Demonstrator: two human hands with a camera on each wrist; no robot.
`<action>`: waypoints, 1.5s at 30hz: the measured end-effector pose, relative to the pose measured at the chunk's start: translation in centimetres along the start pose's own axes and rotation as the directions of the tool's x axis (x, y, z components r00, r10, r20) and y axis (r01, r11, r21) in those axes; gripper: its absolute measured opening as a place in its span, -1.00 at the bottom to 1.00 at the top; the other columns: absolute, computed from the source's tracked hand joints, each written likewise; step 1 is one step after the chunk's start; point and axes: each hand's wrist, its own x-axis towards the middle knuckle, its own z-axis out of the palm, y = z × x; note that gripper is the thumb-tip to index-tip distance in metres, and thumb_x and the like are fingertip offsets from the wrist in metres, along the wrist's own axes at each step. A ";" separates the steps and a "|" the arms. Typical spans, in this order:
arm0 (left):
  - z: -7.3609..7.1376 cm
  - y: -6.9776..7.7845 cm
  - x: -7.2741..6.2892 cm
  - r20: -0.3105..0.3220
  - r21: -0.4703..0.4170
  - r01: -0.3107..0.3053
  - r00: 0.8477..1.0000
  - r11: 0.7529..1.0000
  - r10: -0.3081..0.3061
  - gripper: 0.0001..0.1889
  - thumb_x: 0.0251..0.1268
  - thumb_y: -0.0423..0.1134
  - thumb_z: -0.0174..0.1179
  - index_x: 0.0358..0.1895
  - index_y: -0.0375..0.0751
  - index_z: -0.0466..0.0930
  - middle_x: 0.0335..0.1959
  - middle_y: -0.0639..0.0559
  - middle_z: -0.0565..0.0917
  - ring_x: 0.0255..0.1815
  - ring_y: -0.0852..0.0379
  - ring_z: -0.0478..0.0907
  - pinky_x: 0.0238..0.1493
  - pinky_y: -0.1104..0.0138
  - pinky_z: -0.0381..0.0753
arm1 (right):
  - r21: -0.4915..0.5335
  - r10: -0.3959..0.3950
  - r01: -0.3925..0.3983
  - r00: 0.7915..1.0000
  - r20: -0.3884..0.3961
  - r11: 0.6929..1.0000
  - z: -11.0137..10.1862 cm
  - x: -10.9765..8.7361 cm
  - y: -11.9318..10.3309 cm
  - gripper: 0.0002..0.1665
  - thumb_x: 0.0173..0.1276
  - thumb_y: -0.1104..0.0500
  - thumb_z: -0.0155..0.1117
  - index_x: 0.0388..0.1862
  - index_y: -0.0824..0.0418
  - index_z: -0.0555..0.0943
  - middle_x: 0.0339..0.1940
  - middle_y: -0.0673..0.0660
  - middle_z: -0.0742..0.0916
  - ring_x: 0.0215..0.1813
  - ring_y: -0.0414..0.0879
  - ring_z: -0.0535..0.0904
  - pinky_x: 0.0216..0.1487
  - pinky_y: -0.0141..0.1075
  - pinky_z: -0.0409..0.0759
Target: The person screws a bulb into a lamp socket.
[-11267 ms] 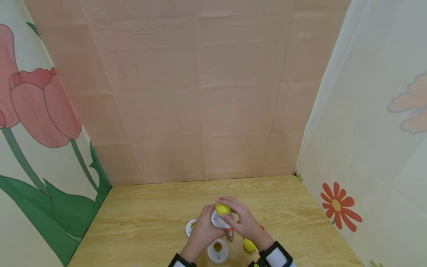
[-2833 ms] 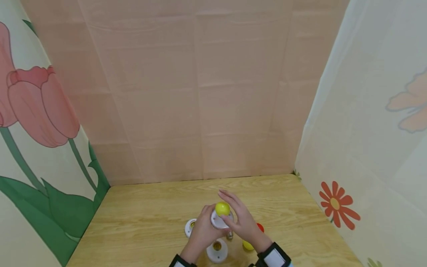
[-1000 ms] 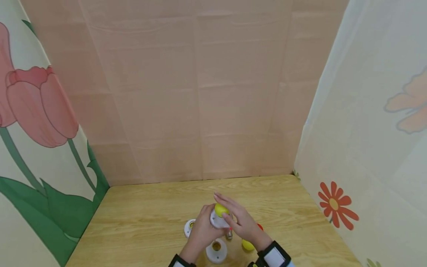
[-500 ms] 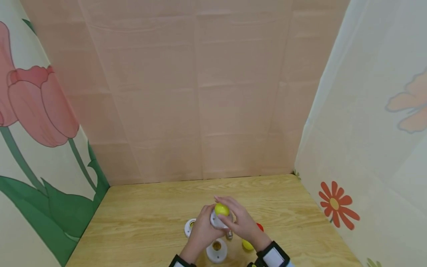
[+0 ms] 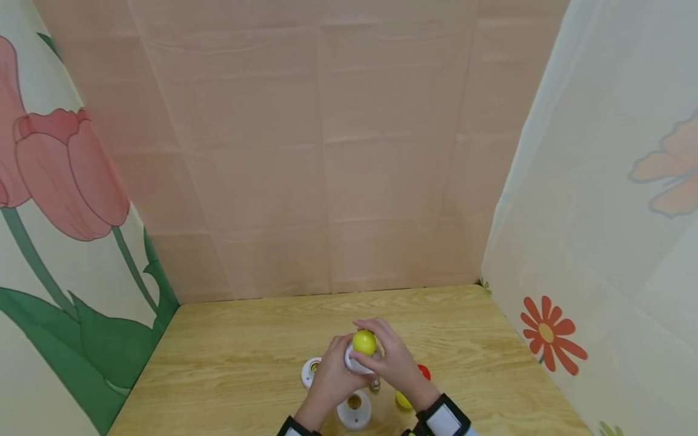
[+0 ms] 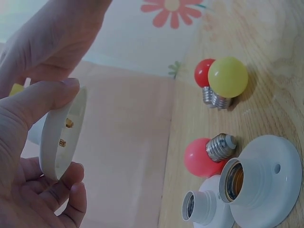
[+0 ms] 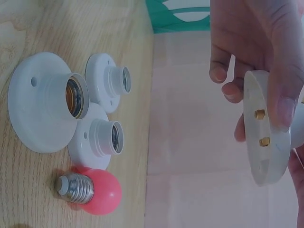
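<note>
Above the table, my left hand (image 5: 334, 374) grips a round white lamp holder (image 7: 259, 159) by its base, whose underside shows brass screw terminals in both wrist views. A yellow light bulb (image 5: 364, 342) stands in the socket, facing my head camera. My right hand (image 5: 399, 362) pinches the bulb between thumb and fingers. How deep the bulb's thread sits cannot be seen.
On the wooden table (image 5: 240, 351) stand three more white lamp holders, a large one (image 7: 42, 107) and two smaller ones (image 7: 100, 85). A red bulb (image 7: 105, 192) lies beside them. Another red bulb (image 6: 203, 71) and a yellow bulb (image 6: 229, 77) lie together farther right.
My right hand's fingers have lifted off, reached over and curled round the yellow bulb again. The bulb leaned slightly a second ago and now faces up. My left hand has stayed in place with the holder.
</note>
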 end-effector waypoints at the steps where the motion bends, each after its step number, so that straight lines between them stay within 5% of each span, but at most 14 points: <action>1: 0.0 0.0 0.0 -0.004 0.002 -0.008 1.000 1.000 0.008 -0.15 -0.19 0.06 0.54 0.29 -0.04 0.42 0.09 0.05 0.52 0.04 0.07 0.54 0.03 0.06 0.60 | -0.004 0.001 -0.001 1.000 0.007 1.000 -0.1 0.0 0.0 -0.28 0.14 0.10 0.49 0.29 0.06 0.45 0.06 -0.03 0.60 0.07 -0.17 0.55 0.14 -0.27 0.58; 6: -0.1 0.0 -0.1 -0.020 0.007 -0.020 1.000 1.000 0.020 -0.14 -0.21 0.04 0.55 0.28 -0.10 0.43 0.07 0.03 0.53 0.03 0.06 0.55 0.03 0.06 0.59 | -0.003 -0.050 0.050 0.997 0.063 0.999 -0.6 -0.3 0.0 -0.26 0.31 0.20 0.30 0.45 0.17 0.29 0.40 0.10 0.45 0.39 -0.06 0.37 0.39 -0.28 0.33; 11: -0.2 0.1 -0.1 -0.026 0.003 -0.008 1.000 1.000 0.008 -0.12 -0.23 0.06 0.56 0.28 -0.12 0.42 0.07 0.03 0.53 0.01 0.08 0.55 0.04 0.06 0.59 | 0.071 -0.115 0.106 0.984 0.135 0.992 -0.9 -0.4 0.3 -0.31 0.39 0.30 0.14 0.48 0.23 0.23 0.50 0.17 0.33 0.51 -0.04 0.22 0.48 -0.39 0.10; 19: -0.3 0.2 -0.1 -0.026 0.020 -0.015 1.000 1.000 0.015 -0.07 -0.22 0.08 0.55 0.32 -0.17 0.38 0.11 0.00 0.52 0.04 0.07 0.54 0.05 0.07 0.59 | 0.145 -0.106 0.081 0.979 0.175 0.986 -1.1 -0.4 0.2 -0.36 0.40 0.36 0.10 0.44 0.17 0.29 0.45 0.11 0.42 0.47 -0.04 0.29 0.44 -0.30 0.24; 29: -0.1 0.3 -0.1 -0.018 0.012 -0.009 1.000 1.000 0.009 -0.11 -0.21 0.08 0.55 0.30 -0.12 0.40 0.10 0.02 0.52 0.01 0.08 0.56 0.00 0.10 0.61 | 0.083 -0.077 0.067 0.989 0.129 0.994 -1.1 -0.3 0.2 -0.40 0.35 0.27 0.25 0.36 0.11 0.40 0.24 0.11 0.58 0.28 -0.05 0.49 0.27 -0.18 0.49; 38: 0.1 0.1 -0.1 -0.027 0.030 -0.039 0.999 0.999 0.039 -0.14 -0.21 0.09 0.54 0.27 -0.09 0.43 0.06 0.07 0.53 -0.01 0.14 0.56 -0.03 0.18 0.62 | 0.033 -0.076 0.076 0.997 0.008 0.997 -0.7 -0.2 -0.2 -0.39 0.08 0.24 0.51 0.15 0.16 0.54 0.03 0.08 0.62 0.06 -0.04 0.57 0.18 -0.39 0.53; 45: 0.2 0.1 -0.2 -0.039 0.033 -0.045 0.998 0.998 0.046 -0.14 -0.21 0.10 0.54 0.27 -0.09 0.44 0.04 0.08 0.53 0.00 0.11 0.56 -0.02 0.15 0.62 | 0.015 -0.043 0.043 0.999 -0.015 0.999 -0.4 -0.2 0.0 -0.45 0.10 0.12 0.51 0.09 0.05 0.56 -0.02 -0.06 0.61 0.00 -0.19 0.58 0.08 -0.44 0.58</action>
